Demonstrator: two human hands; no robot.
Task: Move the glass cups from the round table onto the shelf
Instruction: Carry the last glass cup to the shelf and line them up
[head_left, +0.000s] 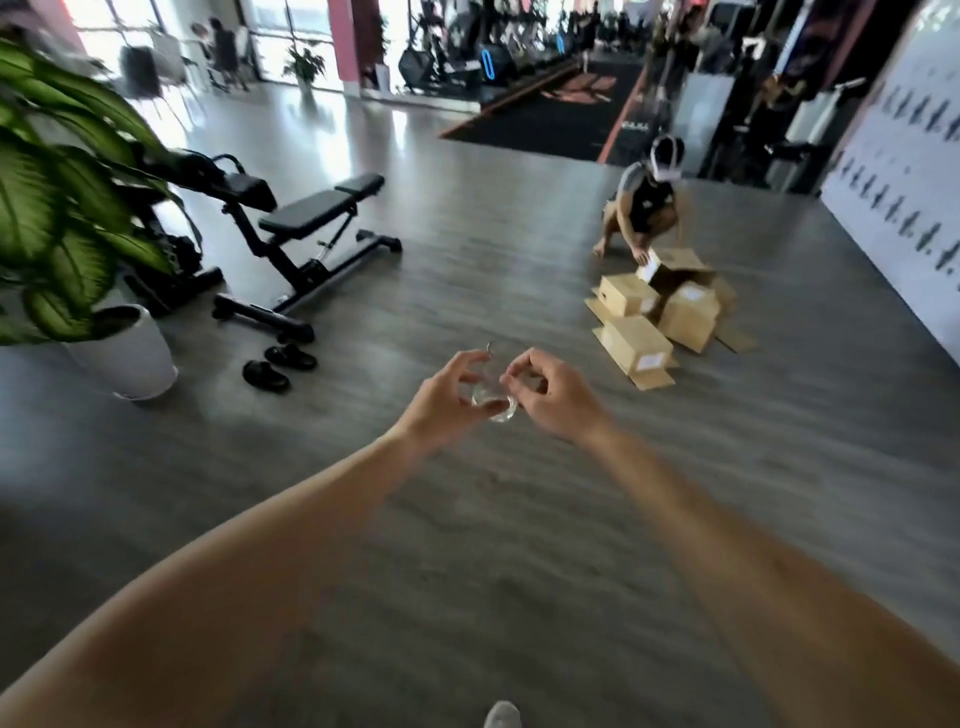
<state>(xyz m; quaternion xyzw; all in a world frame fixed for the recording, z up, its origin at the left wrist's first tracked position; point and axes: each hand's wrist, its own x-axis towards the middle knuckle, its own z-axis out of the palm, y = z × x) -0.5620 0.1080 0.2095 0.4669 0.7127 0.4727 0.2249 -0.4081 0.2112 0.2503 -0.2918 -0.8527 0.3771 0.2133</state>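
Note:
A clear glass cup (493, 402) hangs in the air in front of me, above the grey wooden floor. My left hand (447, 397) grips it from the left with curled fingers. My right hand (550, 397) pinches its right side, thumb and fingers bent around the rim. Whether there is one cup or two between my hands is hard to tell, since the glass is see-through and blurred. Neither the round table nor the shelf is in view.
A potted plant in a white pot (130, 353) stands at the left. Behind it are a black weight bench (306, 223) and a pair of black shoes (278, 366). At the right, a crouching person (644, 208) handles several cardboard boxes (660, 317). A white patterned wall (904, 171) runs along the right.

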